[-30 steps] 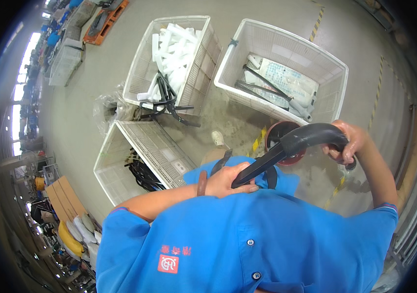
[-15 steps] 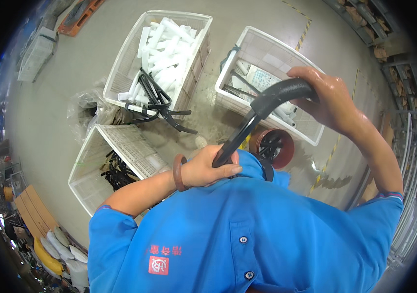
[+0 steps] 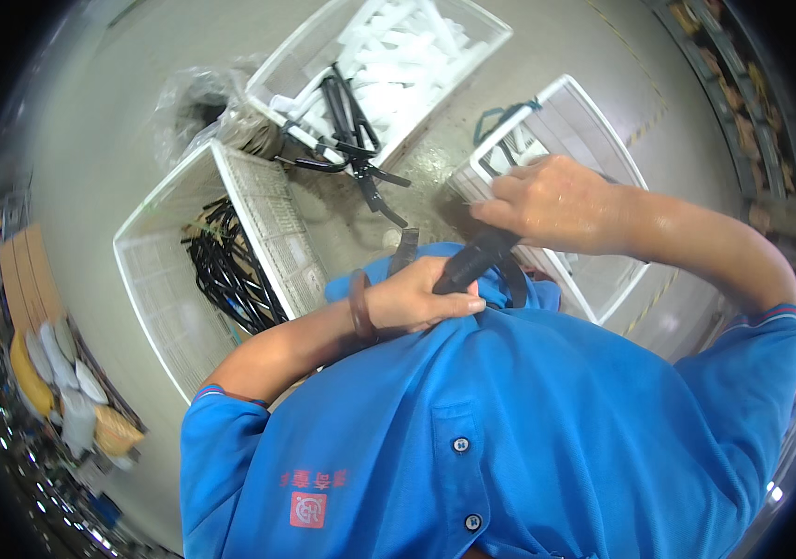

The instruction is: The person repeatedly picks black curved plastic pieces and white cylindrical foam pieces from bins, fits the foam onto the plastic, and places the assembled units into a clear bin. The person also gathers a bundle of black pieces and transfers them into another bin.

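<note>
My left hand (image 3: 421,300) is closed around a black bent tube with a thick black sleeve (image 3: 474,263), low in front of my blue shirt. A dark end piece (image 3: 406,246) sticks up just beyond that hand. My right hand (image 3: 556,207) lies over the upper end of the sleeve, its fingers curled and slightly blurred, hiding that end. Beyond my hands, black bent frames (image 3: 349,121) lean over the near corner of a white crate (image 3: 277,70) full of white tubes.
At the left stands a white crate (image 3: 144,307) with many thin black bent parts (image 3: 225,265). Another white crate (image 3: 617,140) is at the right, partly behind my right arm. Clear plastic wrapping (image 3: 188,98) lies beside the far crate. Shelving (image 3: 733,102) lines the far right.
The bent tube has come down and turned, its sleeve now nearer my left hand. My right hand has moved left and down with it. The view has shifted.
</note>
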Demonstrator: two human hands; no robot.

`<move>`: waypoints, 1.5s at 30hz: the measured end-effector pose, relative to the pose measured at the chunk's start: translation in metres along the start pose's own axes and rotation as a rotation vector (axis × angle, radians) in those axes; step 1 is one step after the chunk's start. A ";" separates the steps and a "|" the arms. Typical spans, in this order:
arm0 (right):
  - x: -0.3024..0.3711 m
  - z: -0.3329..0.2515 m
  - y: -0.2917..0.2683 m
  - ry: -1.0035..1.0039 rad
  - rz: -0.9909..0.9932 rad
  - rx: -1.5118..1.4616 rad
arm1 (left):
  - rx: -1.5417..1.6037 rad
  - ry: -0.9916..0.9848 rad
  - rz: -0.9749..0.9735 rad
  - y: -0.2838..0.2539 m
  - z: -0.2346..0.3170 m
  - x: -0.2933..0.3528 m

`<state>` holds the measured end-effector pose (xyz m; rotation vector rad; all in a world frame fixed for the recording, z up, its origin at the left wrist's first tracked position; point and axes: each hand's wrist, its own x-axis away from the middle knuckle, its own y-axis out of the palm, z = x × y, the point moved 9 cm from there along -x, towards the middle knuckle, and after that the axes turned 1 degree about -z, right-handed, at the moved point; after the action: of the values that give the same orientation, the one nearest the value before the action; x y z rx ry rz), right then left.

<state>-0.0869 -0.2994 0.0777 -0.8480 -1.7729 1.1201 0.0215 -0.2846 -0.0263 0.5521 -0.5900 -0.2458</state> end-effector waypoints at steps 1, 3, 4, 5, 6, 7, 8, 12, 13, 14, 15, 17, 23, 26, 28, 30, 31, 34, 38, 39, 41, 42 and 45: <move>-0.012 -0.010 -0.011 -0.139 0.117 0.073 | 0.049 0.070 0.012 -0.006 0.007 0.002; -0.037 -0.029 -0.013 -0.331 0.209 0.210 | 0.125 0.181 0.041 -0.018 0.017 0.006; -0.057 -0.019 0.004 -0.247 0.003 0.196 | 0.145 0.171 0.063 -0.024 0.016 0.007; -0.068 -0.013 0.010 -0.248 -0.093 0.087 | 0.176 0.171 0.079 -0.028 0.015 0.007; -0.079 -0.005 0.019 -0.238 -0.238 -0.021 | 0.203 0.180 0.088 -0.032 0.015 0.008; -0.088 0.002 0.026 -0.230 -0.363 -0.135 | 0.232 0.174 0.105 -0.038 0.015 0.009; -0.094 0.007 0.042 -0.206 -0.545 -0.184 | 0.177 0.138 0.103 -0.041 0.012 0.008; -0.107 0.031 0.065 -0.160 -0.756 -0.408 | 0.171 0.125 0.127 -0.066 0.013 0.005; -0.115 0.039 0.061 -0.195 -0.638 -0.359 | 0.188 0.105 0.139 -0.075 0.013 0.002; -0.122 0.046 0.059 -0.234 -0.523 -0.313 | 0.210 0.082 0.154 -0.082 0.010 0.000; -0.128 0.052 0.056 -0.282 -0.392 -0.274 | 0.234 0.074 0.176 -0.091 0.009 -0.002; -0.140 0.069 0.058 -0.352 -0.187 -0.187 | 0.260 0.064 0.217 -0.115 0.009 -0.013; -0.149 0.264 0.090 -0.212 0.498 -0.445 | 0.344 -0.138 0.626 -0.224 -0.017 -0.035; -0.154 0.463 0.182 0.438 0.559 -0.678 | 0.441 -0.061 0.829 -0.271 -0.022 -0.031; -0.142 0.576 0.274 0.978 0.232 -0.437 | 0.708 -0.132 1.022 -0.296 -0.042 -0.026; -0.147 0.655 0.341 1.114 0.251 -0.535 | 0.703 -0.116 1.065 -0.315 -0.042 -0.032; -0.160 0.686 0.361 1.083 0.293 -0.490 | 0.716 -0.095 1.083 -0.324 -0.042 -0.035; -0.201 0.770 0.411 1.096 0.296 -0.411 | 0.888 -0.164 1.144 -0.332 -0.051 -0.044; -0.264 0.826 0.423 1.204 0.412 -0.419 | 0.879 -0.160 1.166 -0.339 -0.037 -0.054; -0.277 0.830 0.422 1.246 0.401 -0.437 | 0.880 -0.159 1.171 -0.343 -0.033 -0.056; -0.308 0.814 0.413 1.152 0.308 -0.468 | 0.889 -0.118 1.158 -0.349 -0.016 -0.058; -0.316 0.802 0.405 1.110 0.253 -0.483 | 0.887 -0.085 1.145 -0.354 -0.005 -0.059; -0.290 0.734 0.328 0.888 0.713 -0.473 | 0.849 0.007 1.150 -0.366 0.035 -0.053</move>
<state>-0.6025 -0.6837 -0.4857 -1.9945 -0.9716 0.5259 -0.0658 -0.5825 -0.2301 0.9246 -0.9113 1.1433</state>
